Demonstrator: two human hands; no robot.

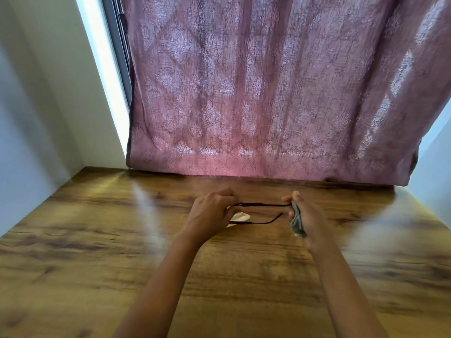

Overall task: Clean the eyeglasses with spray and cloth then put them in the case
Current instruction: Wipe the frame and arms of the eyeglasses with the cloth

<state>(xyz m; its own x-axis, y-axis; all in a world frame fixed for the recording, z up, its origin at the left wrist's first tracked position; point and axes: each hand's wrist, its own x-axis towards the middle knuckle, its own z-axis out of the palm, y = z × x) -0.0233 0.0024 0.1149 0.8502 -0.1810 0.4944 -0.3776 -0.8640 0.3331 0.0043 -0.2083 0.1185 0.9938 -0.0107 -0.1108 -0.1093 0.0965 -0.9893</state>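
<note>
Pinching dark-framed eyeglasses (pixel 258 213) by the temples, L hand (pixel 211 214) closed at one end, R hand (pixel 305 215) closed on the lens end w/ grey cloth (pixel 297 222). Glasses held just above wood-grain table (pixel 97 252). Something white (pixel 240 217) under L hand, unclear what. Pink patterned curtain (pixel 268 89) behind; white walls (pixel 31 106) both sides.

eyeglasses (pixel 258 213) above table (pixel 97 240) | curtain (pixel 268 93) behind | cloth (pixel 296 220) probably right

Wooden table (pixel 97 252), pink curtain (pixel 268 93).
</note>
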